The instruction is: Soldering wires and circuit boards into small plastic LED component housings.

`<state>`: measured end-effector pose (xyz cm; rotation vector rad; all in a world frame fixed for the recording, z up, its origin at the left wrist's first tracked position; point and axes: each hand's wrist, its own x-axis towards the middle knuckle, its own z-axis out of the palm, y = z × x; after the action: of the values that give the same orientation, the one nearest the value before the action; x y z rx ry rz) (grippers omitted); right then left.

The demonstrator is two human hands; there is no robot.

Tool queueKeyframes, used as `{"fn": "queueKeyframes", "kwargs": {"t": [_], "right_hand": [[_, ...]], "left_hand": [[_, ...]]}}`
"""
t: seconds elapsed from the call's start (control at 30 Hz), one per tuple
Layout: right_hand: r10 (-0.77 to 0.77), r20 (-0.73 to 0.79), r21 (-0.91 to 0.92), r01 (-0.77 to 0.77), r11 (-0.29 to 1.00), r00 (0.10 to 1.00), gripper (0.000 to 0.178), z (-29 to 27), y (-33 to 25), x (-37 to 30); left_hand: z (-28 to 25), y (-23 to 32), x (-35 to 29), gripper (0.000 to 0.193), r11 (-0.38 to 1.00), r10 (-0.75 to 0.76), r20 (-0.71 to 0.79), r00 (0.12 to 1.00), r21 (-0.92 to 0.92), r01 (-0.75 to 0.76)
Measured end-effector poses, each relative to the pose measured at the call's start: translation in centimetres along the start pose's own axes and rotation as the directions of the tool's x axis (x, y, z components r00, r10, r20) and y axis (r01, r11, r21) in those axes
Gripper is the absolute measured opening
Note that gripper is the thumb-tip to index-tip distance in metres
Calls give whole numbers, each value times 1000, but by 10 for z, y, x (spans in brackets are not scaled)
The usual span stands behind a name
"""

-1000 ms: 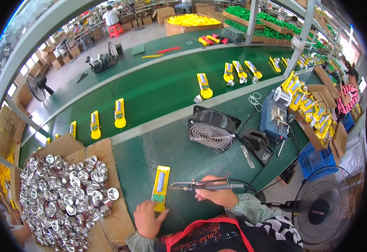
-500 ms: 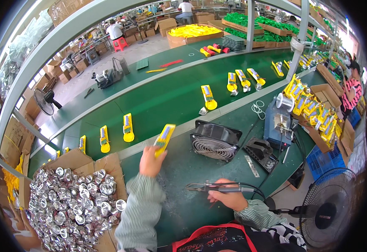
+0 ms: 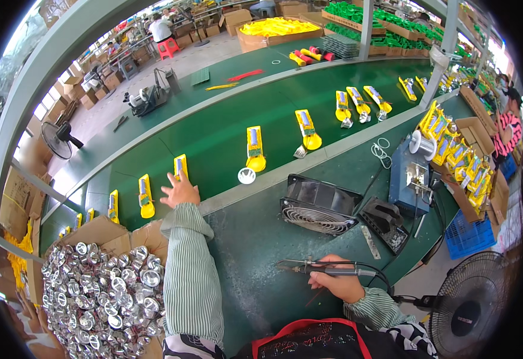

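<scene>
My left hand (image 3: 181,192) reaches over the near edge of the green conveyor belt, fingers spread at the lower part of a yellow flashlight housing (image 3: 180,163). Whether the fingertips touch it is unclear. To its right, another yellow housing (image 3: 254,143) with a green circuit board lies on the belt, a silver reflector cup (image 3: 246,175) at its lower end. My right hand (image 3: 340,280) is closed around a soldering iron (image 3: 333,271), whose tip points left above the green worktop (image 3: 255,239). A thin reddish strand (image 3: 315,297) shows beneath that hand.
A heap of silver reflector cups (image 3: 103,293) fills a carton at lower left. Right of centre stand a black fan unit (image 3: 318,203), an iron stand (image 3: 384,224) and a blue soldering station (image 3: 409,176). A caged fan (image 3: 470,305) is at lower right.
My left hand has let go of the yellow housing it held, which now lies on the belt with a reflector cup. The hand has moved left and opened. My right hand still holds the iron.
</scene>
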<state>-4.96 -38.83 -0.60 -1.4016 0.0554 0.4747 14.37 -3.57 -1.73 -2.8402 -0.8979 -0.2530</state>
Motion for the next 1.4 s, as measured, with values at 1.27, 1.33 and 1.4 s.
{"fn": "queueKeyframes", "kwargs": {"t": [1.27,1.33,1.4], "right_hand": [[-132,108,-67,140,988,985,18,41,9,-51],[-112,111,-69,120,990,988,17,44,9,-50],[-109,146,-58,118,991,983,16,45,10,-50]], "left_hand": [[-51,-260,-304,9,837,524,40,851,159,-523],[-58,-253,-301,9,868,495,-50,868,-8,-496],[-68,-239,-293,10,850,457,-159,875,-211,-482]]}}
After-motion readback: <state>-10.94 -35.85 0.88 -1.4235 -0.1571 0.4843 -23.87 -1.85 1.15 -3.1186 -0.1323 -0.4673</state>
